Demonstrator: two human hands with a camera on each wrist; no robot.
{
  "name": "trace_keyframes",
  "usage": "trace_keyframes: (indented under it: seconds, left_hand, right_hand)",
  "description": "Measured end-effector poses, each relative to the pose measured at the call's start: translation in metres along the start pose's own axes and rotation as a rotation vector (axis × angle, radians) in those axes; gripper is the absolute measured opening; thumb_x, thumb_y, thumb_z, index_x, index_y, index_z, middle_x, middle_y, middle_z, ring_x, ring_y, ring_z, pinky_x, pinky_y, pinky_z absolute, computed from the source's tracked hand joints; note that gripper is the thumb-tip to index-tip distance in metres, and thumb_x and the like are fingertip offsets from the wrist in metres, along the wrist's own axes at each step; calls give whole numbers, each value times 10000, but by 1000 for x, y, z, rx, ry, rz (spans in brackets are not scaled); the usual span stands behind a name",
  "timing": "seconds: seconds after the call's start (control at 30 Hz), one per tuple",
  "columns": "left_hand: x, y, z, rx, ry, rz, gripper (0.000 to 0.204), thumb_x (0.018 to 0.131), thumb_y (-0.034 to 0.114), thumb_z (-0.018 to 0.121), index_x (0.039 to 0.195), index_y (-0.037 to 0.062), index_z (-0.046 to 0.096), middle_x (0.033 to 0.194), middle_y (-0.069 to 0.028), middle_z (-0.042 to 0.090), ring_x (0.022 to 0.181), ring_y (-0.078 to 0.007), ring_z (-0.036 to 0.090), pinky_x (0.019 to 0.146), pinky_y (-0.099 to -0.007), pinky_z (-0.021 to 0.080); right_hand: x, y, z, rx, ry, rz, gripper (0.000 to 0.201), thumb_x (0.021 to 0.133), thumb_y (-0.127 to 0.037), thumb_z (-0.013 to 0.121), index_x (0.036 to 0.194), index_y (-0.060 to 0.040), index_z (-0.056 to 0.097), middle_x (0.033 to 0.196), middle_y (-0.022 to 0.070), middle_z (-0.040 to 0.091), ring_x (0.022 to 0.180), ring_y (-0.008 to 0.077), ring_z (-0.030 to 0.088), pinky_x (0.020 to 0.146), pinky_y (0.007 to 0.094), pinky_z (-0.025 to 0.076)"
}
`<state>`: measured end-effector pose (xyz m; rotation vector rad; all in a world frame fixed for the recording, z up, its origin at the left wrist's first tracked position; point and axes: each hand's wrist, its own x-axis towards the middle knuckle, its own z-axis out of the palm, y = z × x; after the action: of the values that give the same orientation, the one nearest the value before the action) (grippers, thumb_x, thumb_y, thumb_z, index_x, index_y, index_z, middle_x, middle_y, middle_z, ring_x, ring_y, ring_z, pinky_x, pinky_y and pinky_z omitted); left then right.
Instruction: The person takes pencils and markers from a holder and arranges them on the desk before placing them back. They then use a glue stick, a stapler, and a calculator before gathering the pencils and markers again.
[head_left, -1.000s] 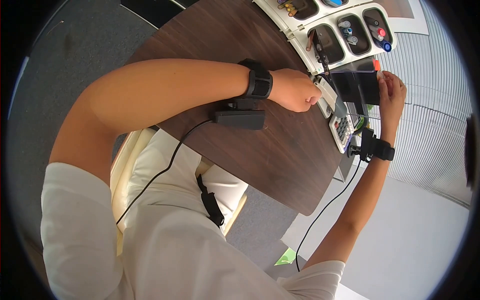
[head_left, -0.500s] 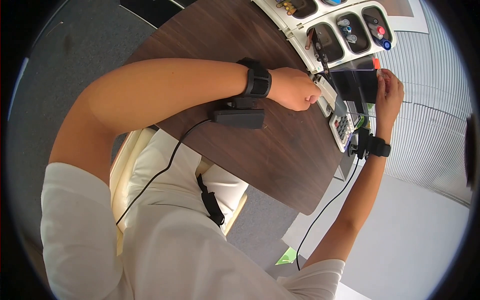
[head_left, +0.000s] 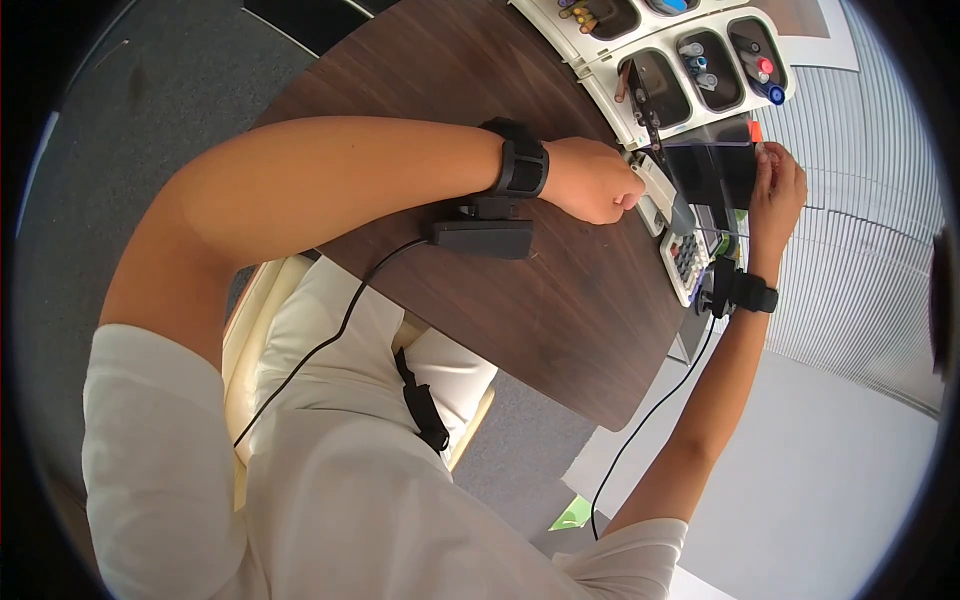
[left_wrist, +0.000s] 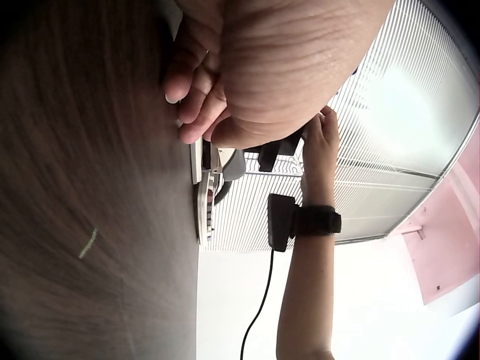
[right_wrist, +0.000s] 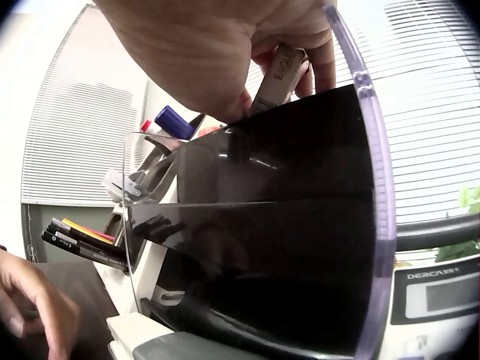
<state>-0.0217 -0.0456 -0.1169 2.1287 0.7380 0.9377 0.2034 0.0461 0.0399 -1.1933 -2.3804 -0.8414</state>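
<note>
My right hand (head_left: pixel 778 200) is at the top edge of a black desk organizer (right_wrist: pixel 300 157) with clear sides. In the right wrist view, its fingers pinch a small pale box (right_wrist: pixel 279 75) with printed lettering, just over the organizer's rim. My left hand (head_left: pixel 592 180) rests over the brown desk, its fingers loosely curled and nothing showing in them; in the left wrist view its fingertips (left_wrist: pixel 191 131) hang close to the desk surface. Just beyond it in the head view lies a white and grey stapler (head_left: pixel 660 190).
A white calculator (head_left: pixel 684 262) lies beyond the stapler. A white pen caddy (head_left: pixel 700 118) with several markers and pens stands at the back of the desk (head_left: pixel 520 330). Window blinds (head_left: pixel 850 240) run behind the right hand. A black cable (head_left: pixel 655 405) hangs from the right wrist.
My right hand and wrist have shifted slightly left in the head view, staying at the organizer's top edge. The left hand has stayed in place.
</note>
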Motion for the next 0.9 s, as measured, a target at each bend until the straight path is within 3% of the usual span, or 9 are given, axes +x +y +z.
trace_keyframes:
  seconds: [0.63, 0.9]
  left_hand:
    - [0, 2, 0, 22, -4, -1, 185, 823, 122, 529, 963, 44, 622, 861, -77, 675, 875, -264, 626, 739, -399, 484]
    - [2, 1, 4, 37, 11, -5, 157, 813, 124, 544, 934, 55, 617, 861, -67, 663, 869, -265, 620, 722, -397, 486]
  right_hand:
    - [-2, 1, 7, 48, 60, -16, 193, 938, -218, 576, 1038, -73, 655, 923, 96, 655, 868, 253, 588, 799, 382, 425]
    - [0, -5, 4, 168, 36, 72, 174, 931, -188, 578, 1019, -57, 651, 900, 101, 644, 841, 236, 584, 769, 375, 443]
